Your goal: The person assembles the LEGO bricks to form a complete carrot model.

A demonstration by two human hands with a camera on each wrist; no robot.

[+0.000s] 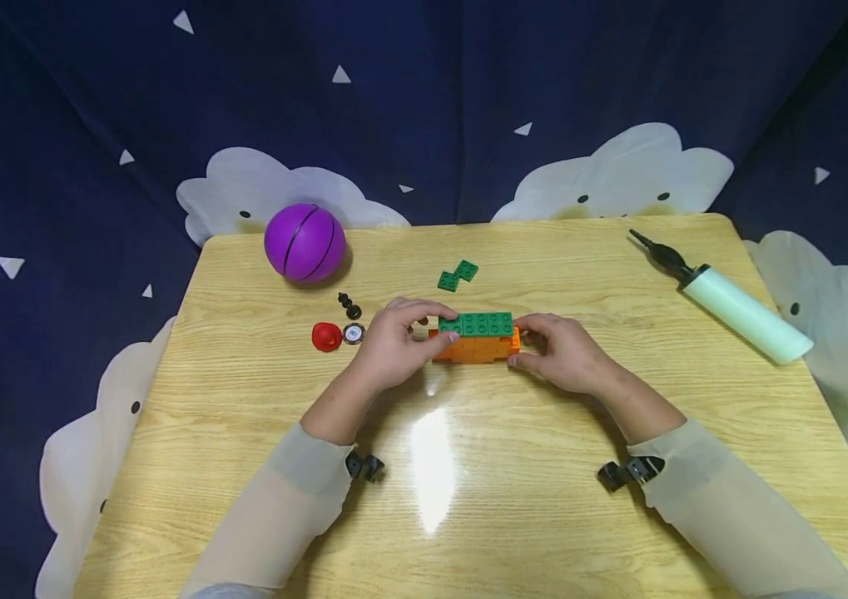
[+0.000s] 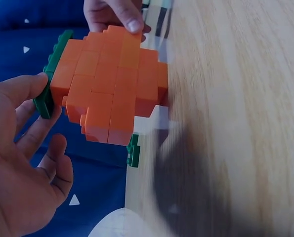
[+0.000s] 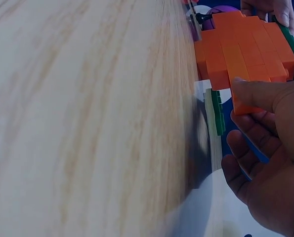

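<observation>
An orange build of stacked toy bricks (image 2: 109, 84) stands upright on the table, wider in its middle than at its foot. Along its top lies a row of green bricks (image 1: 487, 324) with studs facing up. My left hand (image 1: 397, 341) pinches the left end of that green row between thumb and fingers. At the other side, my right hand (image 1: 562, 353) grips the orange build's right edge, thumb on the near face, as the right wrist view shows. Two small green bricks (image 1: 457, 275) lie on the table behind the build.
A purple ball (image 1: 305, 244) sits at the back left of the wooden table (image 1: 513, 499). Near the left hand are a red cap-shaped piece (image 1: 326, 337), a round black-and-white disc (image 1: 354, 334) and a black chess-like piece (image 1: 349, 306). A hand pump (image 1: 738, 312) lies at the right.
</observation>
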